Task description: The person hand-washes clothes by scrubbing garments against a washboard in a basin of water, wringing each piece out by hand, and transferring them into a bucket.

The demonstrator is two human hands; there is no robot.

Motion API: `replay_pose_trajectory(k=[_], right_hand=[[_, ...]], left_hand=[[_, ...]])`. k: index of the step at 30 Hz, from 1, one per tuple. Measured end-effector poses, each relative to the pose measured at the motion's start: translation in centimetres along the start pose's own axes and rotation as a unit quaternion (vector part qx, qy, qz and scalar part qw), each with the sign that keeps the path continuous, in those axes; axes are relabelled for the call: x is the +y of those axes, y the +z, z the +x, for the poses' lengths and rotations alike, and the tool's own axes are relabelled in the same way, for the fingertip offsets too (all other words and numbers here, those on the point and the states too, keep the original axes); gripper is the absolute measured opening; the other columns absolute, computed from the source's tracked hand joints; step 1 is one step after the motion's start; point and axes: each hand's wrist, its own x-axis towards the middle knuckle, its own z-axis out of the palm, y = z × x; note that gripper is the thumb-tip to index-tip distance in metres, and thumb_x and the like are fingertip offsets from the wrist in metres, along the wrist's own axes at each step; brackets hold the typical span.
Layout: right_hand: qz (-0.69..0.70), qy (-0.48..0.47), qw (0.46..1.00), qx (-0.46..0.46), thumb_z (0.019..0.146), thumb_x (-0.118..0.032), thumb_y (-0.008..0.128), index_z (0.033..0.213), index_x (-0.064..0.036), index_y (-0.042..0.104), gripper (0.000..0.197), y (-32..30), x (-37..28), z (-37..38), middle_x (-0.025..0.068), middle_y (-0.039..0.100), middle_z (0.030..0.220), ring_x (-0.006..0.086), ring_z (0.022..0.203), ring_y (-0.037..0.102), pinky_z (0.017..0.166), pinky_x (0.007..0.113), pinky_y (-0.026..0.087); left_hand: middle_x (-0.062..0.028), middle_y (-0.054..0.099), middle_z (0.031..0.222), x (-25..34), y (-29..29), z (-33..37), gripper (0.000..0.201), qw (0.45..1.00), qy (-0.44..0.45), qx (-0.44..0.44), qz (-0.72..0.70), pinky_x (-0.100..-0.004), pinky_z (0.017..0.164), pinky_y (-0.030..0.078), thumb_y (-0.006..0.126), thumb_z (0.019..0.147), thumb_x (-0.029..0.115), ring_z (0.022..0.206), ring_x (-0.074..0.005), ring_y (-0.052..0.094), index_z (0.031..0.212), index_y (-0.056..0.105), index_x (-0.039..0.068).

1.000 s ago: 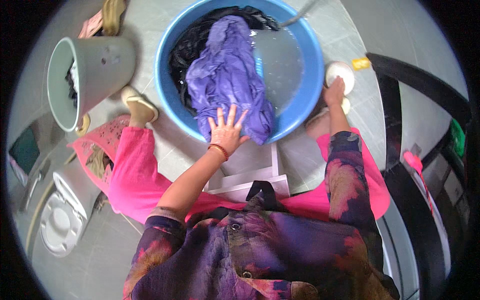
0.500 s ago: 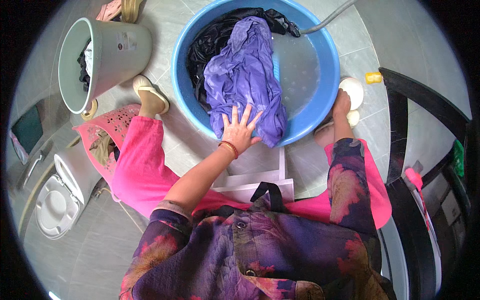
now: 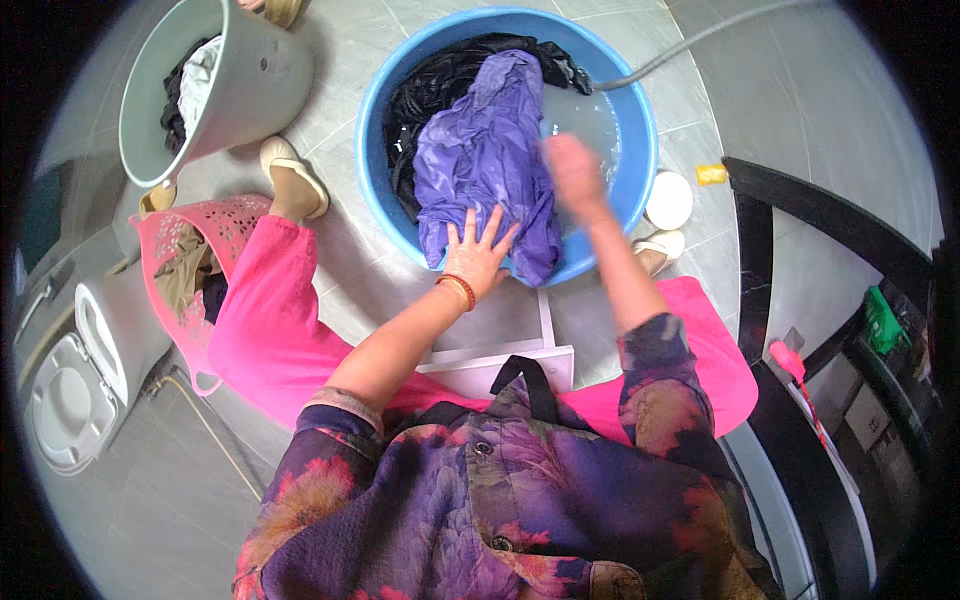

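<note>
A purple cloth garment (image 3: pixel 480 150) lies wet and bunched up in a round blue basin (image 3: pixel 368 150), sloping toward its near rim. My left hand (image 3: pixel 476 262) rests on the garment's near end, fingers spread flat. Above the basin, at the garment's right edge, is my right hand (image 3: pixel 577 178); it is smeared by motion, so its fingers and anything in them cannot be made out. Black cloth (image 3: pixel 425 95) lies behind and to the left of the purple garment. Cloudy water (image 3: pixel 590 120) fills the basin's right side, where a grey hose (image 3: pixel 690 45) reaches over the rim.
A white round tub (image 3: pixel 669 201) stands on the floor right of the basin. To the left are a pale green bucket (image 3: pixel 255 90) with clothes, a pink basket (image 3: pixel 185 225) with clothes and a toilet (image 3: pixel 75 395). A black frame (image 3: pixel 757 250) stands at right.
My right hand has moved from beside the white tub, outside the basin, up and left over the water to the purple garment's edge. My left hand stays on the garment.
</note>
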Motion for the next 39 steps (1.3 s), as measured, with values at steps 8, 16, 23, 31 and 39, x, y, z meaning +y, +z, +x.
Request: replay_pose_trajectory(k=[8,16,23,31,39], right_hand=[[-0.264,0.035,0.881,-0.390,0.084,-0.029,0.046,0.129,-0.0041,0.036,0.053,8.3,1.1,0.1,0.0135,0.033,0.137,0.0253,0.129,0.027,0.105,0.044,0.021],[0.014,0.092,0.903,-0.420,0.084,-0.024,0.052,0.122,-0.0082,0.049,0.040,-1.3,0.0,-6.2,0.0106,0.043,0.131,0.0230,0.124,0.036,0.103,0.039,0.027],[0.443,0.584,0.646,0.214,0.086,-0.017,0.047,0.105,0.0022,0.055,0.028,-1.1,12.5,-4.7,0.0152,0.059,0.101,0.0302,0.097,0.056,0.089,0.036,0.042],[0.671,0.422,0.605,-0.079,0.087,-0.020,0.048,0.102,0.0040,0.056,0.030,0.5,8.6,-0.7,0.0163,0.059,0.102,0.0284,0.099,0.056,0.090,0.037,0.043],[0.178,0.423,0.887,-0.049,0.084,-0.012,0.055,0.103,-0.0029,0.062,0.023,-3.2,5.0,0.1,0.0057,0.064,0.091,0.0130,0.079,0.059,0.069,0.025,0.047]], left_hand=[[-0.0106,0.013,0.145,-0.3,-0.8,0.0,0.077,0.999,0.041,-0.004,-0.032,-0.0621,0.098,0.020,0.069,0.069,0.032,0.132,-0.0419,0.010,0.135,0.031,0.022],[-0.0039,0.011,0.146,-1.9,0.5,0.1,0.083,0.998,0.046,-0.039,-0.010,-0.0605,0.097,0.022,0.068,0.071,0.032,0.131,-0.0404,0.014,0.139,0.019,0.031],[-0.0035,0.011,0.146,-1.4,-0.2,0.8,0.083,0.998,0.054,-0.032,-0.005,-0.0596,0.094,0.026,0.069,0.070,0.032,0.130,-0.0408,0.017,0.138,0.022,0.032],[-0.0031,0.012,0.147,-2.0,0.0,0.3,0.080,0.998,0.043,-0.038,-0.025,-0.0620,0.095,0.023,0.068,0.071,0.029,0.130,-0.0417,0.015,0.138,0.022,0.032],[-0.0081,0.027,0.141,-0.9,-2.3,0.9,0.066,0.997,0.071,-0.018,-0.022,-0.0562,0.093,0.032,0.066,0.073,0.031,0.124,-0.0395,0.030,0.132,0.036,0.025]])
